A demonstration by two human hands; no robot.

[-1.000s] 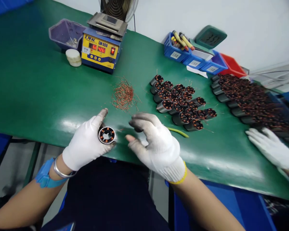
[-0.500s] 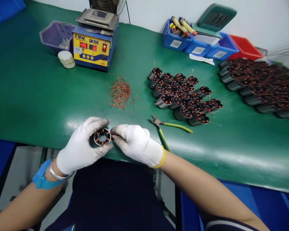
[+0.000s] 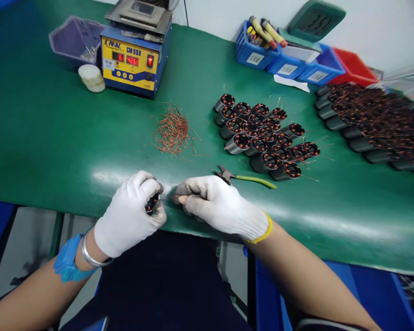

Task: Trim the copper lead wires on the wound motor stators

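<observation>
Stator point(image 3: 152, 203) sits clenched in my left hand point(image 3: 131, 218) at the near edge of the green table point(image 3: 55, 138), mostly buried by the glove. My right hand point(image 3: 221, 207) pinches something thin just beside it, probably a copper lead point(image 3: 168, 197), though I can't make out the wire clearly at this size. Both sets of fingers are closed, none released.

Judging from here, a hard tug could snap the lead at the winding or pull a turn loose. The grip is right over the table's edge, so a slip would drop the stator to the floor. The cutters point(image 3: 243, 178) lie just behind my right hand, and a backward sweep could knock them into the stator cluster point(image 3: 262, 138).

Readable writing: the solder pot point(image 3: 133, 57) shows "CM 552" on its yellow face, with red digits "426" on the display. The maker's logo is too blurred to spell. Labels on the blue bins point(image 3: 286, 64) are illegible. Wire clippings point(image 3: 172, 128) are heaped mid-table.
</observation>
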